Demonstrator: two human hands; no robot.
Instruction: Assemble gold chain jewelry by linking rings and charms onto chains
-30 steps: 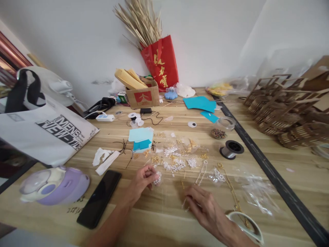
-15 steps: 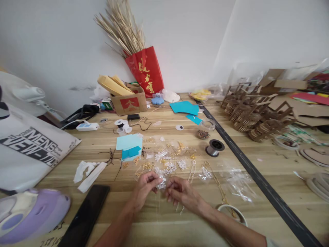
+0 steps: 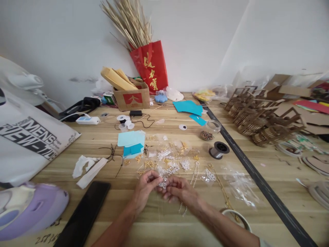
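Between my two hands is a small clear bag of silver pieces (image 3: 162,184). My left hand (image 3: 147,185) pinches its left side between thumb and fingers. The fingers of my right hand (image 3: 178,189) are closed at the bag's right edge. Just beyond my hands lie small piles of silver findings (image 3: 172,168) and gold findings (image 3: 149,164). A silver chain (image 3: 195,171) runs beside my right hand, and a gold chain (image 3: 222,187) lies farther right, near a white ring (image 3: 238,216).
A black phone (image 3: 83,212) and a purple device (image 3: 36,209) are at the left front. Right of the beads stands a wire spool (image 3: 219,150). Blue cards (image 3: 132,150), a cardboard box (image 3: 132,99), a red bag (image 3: 151,68) and brown wooden baskets (image 3: 264,127) stand farther back.
My right hand has moved in to the bag, closing the small gap between my hands. The whole view has shifted slightly.
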